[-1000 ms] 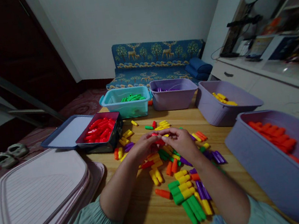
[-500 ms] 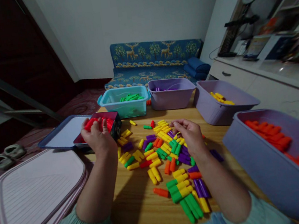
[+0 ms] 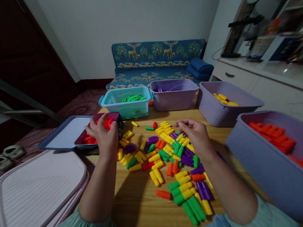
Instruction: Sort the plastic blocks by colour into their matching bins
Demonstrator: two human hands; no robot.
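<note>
My left hand is over the dark box of red peg-shaped plastic pieces, its fingers spread and holding nothing I can see. Red pieces show around and beneath the fingers. My right hand hovers at the far right side of the loose pile, thumb and fingertips pressed together; whatever may be between them is too small or hidden. Below and beside it lie yellow pegs, purple pegs, green pegs and orange pegs, mixed on the wooden table.
A turquoise bin with green pegs and a purple bin stand along the back. To the right are a bin with yellow pegs and a large bin with orange-red ones. Pale lids lie at left.
My left hand's fingers have spread from a curl over the red pieces, and the hand has shifted slightly right. My right hand has moved slightly right, fingertips still together.
</note>
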